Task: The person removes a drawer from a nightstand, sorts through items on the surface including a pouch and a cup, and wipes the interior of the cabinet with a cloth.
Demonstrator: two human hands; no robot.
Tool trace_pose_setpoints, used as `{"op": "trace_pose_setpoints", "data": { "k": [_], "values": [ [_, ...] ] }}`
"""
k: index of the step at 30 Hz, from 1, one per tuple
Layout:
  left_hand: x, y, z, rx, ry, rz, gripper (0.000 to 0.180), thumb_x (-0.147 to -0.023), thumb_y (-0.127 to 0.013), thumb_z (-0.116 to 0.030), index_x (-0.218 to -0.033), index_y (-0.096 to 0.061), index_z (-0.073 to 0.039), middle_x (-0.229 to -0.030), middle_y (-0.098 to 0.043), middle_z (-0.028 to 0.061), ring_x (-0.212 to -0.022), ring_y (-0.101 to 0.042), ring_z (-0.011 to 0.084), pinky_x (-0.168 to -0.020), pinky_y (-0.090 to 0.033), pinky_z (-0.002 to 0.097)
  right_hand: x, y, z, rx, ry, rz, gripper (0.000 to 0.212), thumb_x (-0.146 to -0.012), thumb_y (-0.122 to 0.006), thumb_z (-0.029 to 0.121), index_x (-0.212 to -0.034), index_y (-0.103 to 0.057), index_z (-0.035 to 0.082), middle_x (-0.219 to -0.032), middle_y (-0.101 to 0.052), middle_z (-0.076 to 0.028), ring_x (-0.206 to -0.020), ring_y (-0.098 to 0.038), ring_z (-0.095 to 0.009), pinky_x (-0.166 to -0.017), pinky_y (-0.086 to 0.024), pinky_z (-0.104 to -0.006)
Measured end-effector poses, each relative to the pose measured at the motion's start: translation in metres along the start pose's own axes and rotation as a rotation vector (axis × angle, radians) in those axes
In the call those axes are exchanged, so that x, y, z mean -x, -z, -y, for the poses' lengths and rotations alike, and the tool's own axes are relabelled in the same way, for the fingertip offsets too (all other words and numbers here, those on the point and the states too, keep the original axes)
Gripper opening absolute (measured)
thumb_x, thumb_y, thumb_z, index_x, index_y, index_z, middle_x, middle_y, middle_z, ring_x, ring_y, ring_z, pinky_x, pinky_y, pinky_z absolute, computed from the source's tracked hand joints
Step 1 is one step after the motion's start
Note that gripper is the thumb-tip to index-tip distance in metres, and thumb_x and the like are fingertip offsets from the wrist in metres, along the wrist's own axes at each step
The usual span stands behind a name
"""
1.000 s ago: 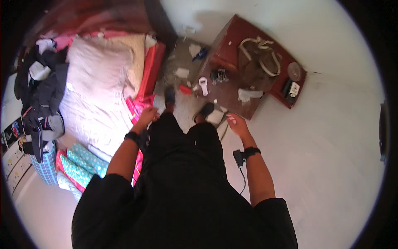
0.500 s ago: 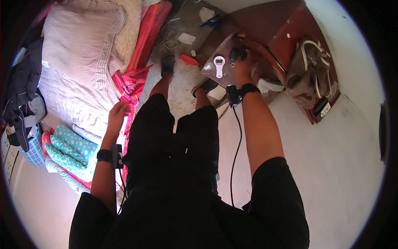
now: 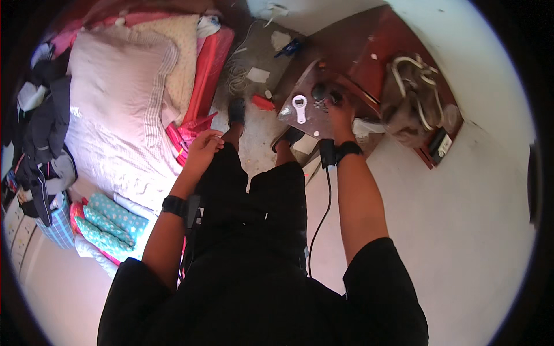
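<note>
My right hand [image 3: 341, 114] is over the dark red table [image 3: 307, 124], its fingers closed around a small black object [image 3: 334, 98] whose kind I cannot make out. Close to its left is a dark round piece [image 3: 318, 91]; whether the two are joined is unclear. Further left on the tabletop lies a pale opener-like tool [image 3: 299, 109] with a scalloped round head and a dark opening in it. My left hand [image 3: 203, 151] hangs in the air above my thigh, near the bed's edge. Its fingers are loosely bent and hold nothing.
A brown bag with pale straps [image 3: 412, 98] sits on the table's right side. To the left stands a bed with a striped pillow [image 3: 118, 86] and a folded teal dotted cloth [image 3: 112, 222]. Cables [image 3: 236, 78] and a red item [image 3: 263, 103] lie on the floor.
My left hand has come right, from over the bed's edge to above my thigh. My right hand stays at the table, where the dark round piece now shows apart from the fingers.
</note>
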State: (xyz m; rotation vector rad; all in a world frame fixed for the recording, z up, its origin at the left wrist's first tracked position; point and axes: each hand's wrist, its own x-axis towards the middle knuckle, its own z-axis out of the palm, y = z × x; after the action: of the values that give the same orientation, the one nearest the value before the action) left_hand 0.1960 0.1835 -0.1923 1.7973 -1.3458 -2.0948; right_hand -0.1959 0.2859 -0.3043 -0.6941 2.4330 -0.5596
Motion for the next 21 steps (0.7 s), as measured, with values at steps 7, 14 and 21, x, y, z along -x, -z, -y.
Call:
{"op": "trace_pose_setpoints", "data": {
  "k": [7, 14, 21],
  "values": [
    [-0.016, -0.048, -0.042, -0.013, -0.228, 0.205, 0.019, -0.096, -0.050, -0.013, -0.109, -0.061, -0.005, -0.089, -0.064, 0.0046, -0.080, -0.061, 0.0117, -0.072, -0.049, 0.0255, 0.094, 0.132, 0.020, -0.759, -0.032, 0.256, 0.049, -0.076, -0.076, 0.008, -0.122, -0.058, 0.008, -0.091, -0.057, 0.000, -0.081, -0.053, -0.010, -0.075, -0.046, -0.0251],
    [-0.007, -0.097, -0.077, -0.012, -0.203, 0.317, 0.019, -0.096, -0.050, -0.014, -0.108, -0.061, -0.004, -0.088, -0.065, 0.0057, -0.078, -0.062, 0.0127, -0.071, -0.049, 0.0256, 0.115, 0.269, 0.036, -0.855, 0.138, -0.098, 0.047, -0.080, -0.073, 0.007, -0.124, -0.057, 0.006, -0.091, -0.053, 0.003, -0.083, -0.049, -0.009, -0.077, -0.043, -0.0237],
    [-0.030, -0.148, -0.061, -0.107, -0.197, 0.436, 0.020, -0.096, -0.052, -0.017, -0.109, -0.061, -0.005, -0.088, -0.065, 0.0050, -0.079, -0.062, 0.0132, -0.070, -0.050, 0.0268, 0.028, 0.290, 0.013, 0.054, 0.304, -0.555, 0.041, -0.084, -0.068, 0.011, -0.122, -0.057, 0.001, -0.095, -0.064, -0.015, -0.079, -0.062, -0.026, -0.072, -0.050, -0.0345]
  ]
}}
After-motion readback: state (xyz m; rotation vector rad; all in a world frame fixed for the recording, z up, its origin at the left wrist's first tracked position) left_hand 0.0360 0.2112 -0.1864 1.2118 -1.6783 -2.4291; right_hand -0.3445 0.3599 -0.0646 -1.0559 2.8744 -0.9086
